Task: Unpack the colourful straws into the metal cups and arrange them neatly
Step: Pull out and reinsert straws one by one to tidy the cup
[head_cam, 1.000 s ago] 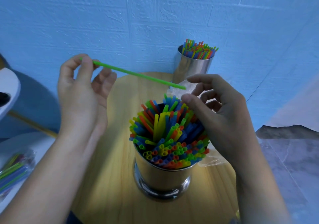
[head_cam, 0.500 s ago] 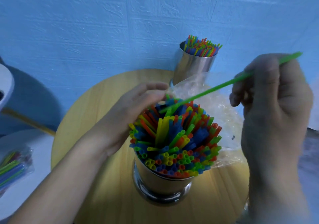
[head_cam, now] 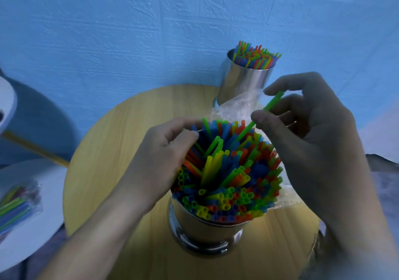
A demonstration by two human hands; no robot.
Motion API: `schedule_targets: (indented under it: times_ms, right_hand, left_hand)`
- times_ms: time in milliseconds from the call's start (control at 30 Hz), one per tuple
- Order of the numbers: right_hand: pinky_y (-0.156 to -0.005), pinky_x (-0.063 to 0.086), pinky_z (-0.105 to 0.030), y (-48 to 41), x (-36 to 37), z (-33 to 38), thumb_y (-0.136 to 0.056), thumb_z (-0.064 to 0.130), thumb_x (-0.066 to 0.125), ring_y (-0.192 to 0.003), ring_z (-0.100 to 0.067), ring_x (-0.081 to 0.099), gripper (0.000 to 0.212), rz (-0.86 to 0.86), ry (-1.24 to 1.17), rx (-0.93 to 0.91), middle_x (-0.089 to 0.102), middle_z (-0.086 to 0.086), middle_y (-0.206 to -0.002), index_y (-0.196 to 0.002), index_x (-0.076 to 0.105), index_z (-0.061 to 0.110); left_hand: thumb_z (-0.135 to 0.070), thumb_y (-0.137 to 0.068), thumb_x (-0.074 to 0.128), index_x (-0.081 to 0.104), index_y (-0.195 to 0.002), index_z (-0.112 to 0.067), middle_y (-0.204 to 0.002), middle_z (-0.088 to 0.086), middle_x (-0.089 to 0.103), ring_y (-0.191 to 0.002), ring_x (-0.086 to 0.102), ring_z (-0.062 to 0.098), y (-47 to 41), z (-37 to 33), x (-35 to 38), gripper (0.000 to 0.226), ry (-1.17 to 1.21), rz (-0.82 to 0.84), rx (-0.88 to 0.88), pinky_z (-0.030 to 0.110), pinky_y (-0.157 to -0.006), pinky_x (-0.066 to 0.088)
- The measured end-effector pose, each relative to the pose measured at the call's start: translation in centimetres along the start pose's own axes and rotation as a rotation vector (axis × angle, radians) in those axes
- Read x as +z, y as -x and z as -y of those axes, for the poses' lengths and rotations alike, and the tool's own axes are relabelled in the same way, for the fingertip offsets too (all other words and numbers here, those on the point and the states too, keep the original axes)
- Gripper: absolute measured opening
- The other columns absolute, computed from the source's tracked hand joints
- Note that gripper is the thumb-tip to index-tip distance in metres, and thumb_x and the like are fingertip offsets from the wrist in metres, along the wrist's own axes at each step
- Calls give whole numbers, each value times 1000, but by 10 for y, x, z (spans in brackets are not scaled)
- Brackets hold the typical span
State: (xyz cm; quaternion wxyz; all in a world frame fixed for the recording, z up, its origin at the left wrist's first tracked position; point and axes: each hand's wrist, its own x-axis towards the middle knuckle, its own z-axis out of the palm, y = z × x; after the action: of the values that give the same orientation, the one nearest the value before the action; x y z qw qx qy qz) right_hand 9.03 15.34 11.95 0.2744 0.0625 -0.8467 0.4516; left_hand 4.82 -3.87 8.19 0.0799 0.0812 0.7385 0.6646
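Note:
A metal cup (head_cam: 205, 232) stands near the front of the round wooden table, crammed with colourful straws (head_cam: 233, 176). My right hand (head_cam: 306, 141) pinches a single green straw (head_cam: 261, 115) whose lower end sits among the straws in the cup. My left hand (head_cam: 159, 161) lies against the left side of the bunch, its curled fingers among the straw tops. A second metal cup (head_cam: 244, 81), also full of straws, stands at the back by the wall.
A crumpled clear plastic bag (head_cam: 237, 104) lies between the two cups. The wooden table (head_cam: 112, 150) ends close to the blue wall. At the left, a white surface (head_cam: 32, 236) holds a sealed pack of straws (head_cam: 17, 208).
The green straw has gone down into the front cup; my right hand has come lower and nearer the cup. My left hand stays at the left of the bunch.

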Motion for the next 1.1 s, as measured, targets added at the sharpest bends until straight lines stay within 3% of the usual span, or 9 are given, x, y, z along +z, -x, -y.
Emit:
schedule_targets:
  times_ms: [133, 233, 300, 433, 600, 667, 867, 1100]
  right_hand:
    - [-57, 44, -19, 5, 2, 0, -92, 33, 66, -71, -13, 63, 4, -2, 70, 7, 68, 16, -84, -94, 66, 37]
    - [-62, 46, -15, 7, 5, -2, -95, 37, 59, -78, -7, 64, 14, 65, 132, 17, 67, 25, -88, -91, 73, 36]
    - [-64, 51, -23, 7, 6, -3, -95, 36, 59, -82, -9, 66, 17, 112, 61, 46, 69, 23, -89, -92, 75, 35]
    - [-72, 56, -40, 5, 9, -11, -99, 27, 68, -89, -16, 69, 13, 137, -79, 107, 72, 14, -90, -94, 77, 34]
    - [-69, 55, -32, 5, 10, -16, -97, 23, 70, -84, -14, 65, 13, 127, -113, 103, 69, 8, -86, -94, 77, 34]
    - [-67, 53, -25, 4, 10, -16, -96, 27, 71, -84, -12, 63, 9, 122, -108, 100, 68, 12, -88, -93, 76, 34]
    - [-63, 47, -18, 2, 8, -15, -88, 33, 66, -77, -10, 61, 10, 181, -78, 80, 64, 21, -85, -87, 75, 37]
    - [-64, 49, -21, 2, 5, -15, -88, 38, 67, -80, -12, 62, 7, 205, -82, 68, 65, 21, -87, -88, 73, 37]
  left_hand:
    - [-15, -101, 56, 74, -101, -23, -87, -2, 78, -78, 76, 15, 4, -1, 1, 20, -66, -17, 47, 32, -68, 61]
    - [-19, -95, 67, 72, -88, -28, -88, -8, 76, -72, 74, 11, -4, -6, -8, 12, -196, -7, 109, 32, -64, 58]
    - [-23, -91, 72, 73, -83, -30, -87, -11, 76, -72, 74, 11, -9, -10, -14, 11, -280, 1, 126, 37, -68, 58]
    - [-31, -89, 74, 73, -82, -35, -80, -18, 74, -71, 73, 4, -12, -13, -17, 9, -369, -1, 154, 34, -72, 55]
    - [-25, -93, 72, 69, -81, -33, -81, -21, 72, -79, 68, -3, -16, -19, -14, 15, -365, -65, 282, 16, -66, 50]
    - [-23, -94, 71, 68, -83, -29, -81, -21, 70, -78, 66, -2, -19, -22, -14, 13, -321, -89, 341, 11, -64, 49]
    - [-12, -99, 63, 66, -92, -19, -82, -4, 74, -73, 71, 16, -26, -27, -19, 11, -55, -143, 436, 31, -65, 58]
    - [-13, -104, 56, 65, -98, -21, -85, -6, 68, -69, 65, 14, -32, -28, -24, 14, 196, -322, 436, 27, -64, 54]
